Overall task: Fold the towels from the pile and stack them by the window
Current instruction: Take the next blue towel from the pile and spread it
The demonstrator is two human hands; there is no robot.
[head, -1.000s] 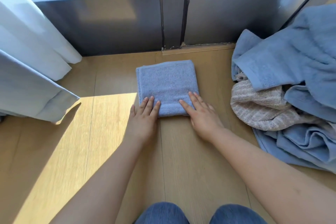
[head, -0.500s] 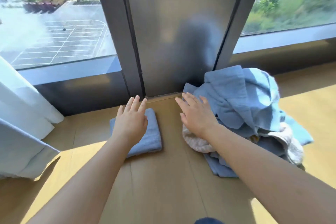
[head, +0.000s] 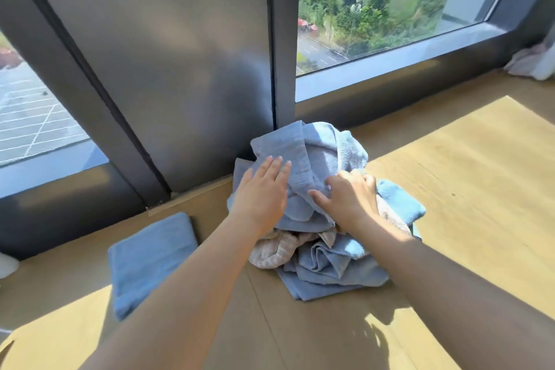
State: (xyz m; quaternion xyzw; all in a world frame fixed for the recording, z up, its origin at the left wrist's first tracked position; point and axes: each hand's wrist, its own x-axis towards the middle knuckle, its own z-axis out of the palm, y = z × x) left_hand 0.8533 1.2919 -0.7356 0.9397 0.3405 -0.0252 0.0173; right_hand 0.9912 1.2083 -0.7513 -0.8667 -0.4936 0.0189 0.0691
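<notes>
1. A pale wooden floor [head: 468, 177] runs up to a dark window frame [head: 282, 39]. Sun falls in a broad patch on the right, and there is shade along the frame's foot.
2. A brushed metal panel [head: 168, 63] stands between two panes of glass.
3. The pile of towels [head: 330, 267] sits on the floor against the foot of the frame. It is mostly blue, with a beige towel [head: 276, 249] poking out at its near left.
4. The left hand [head: 264, 189] lies flat with straight fingers on the top blue towel [head: 318, 144]. The right hand [head: 351, 198] has its fingers curled into a fold of that same towel.
5. A folded blue towel [head: 150, 258] lies flat just left of the pile, near the window base, with its near corner behind the left forearm.
6. To the right of the pile, floor stretches wide to a white cloth [head: 531, 63] bunched in the far corner.
</notes>
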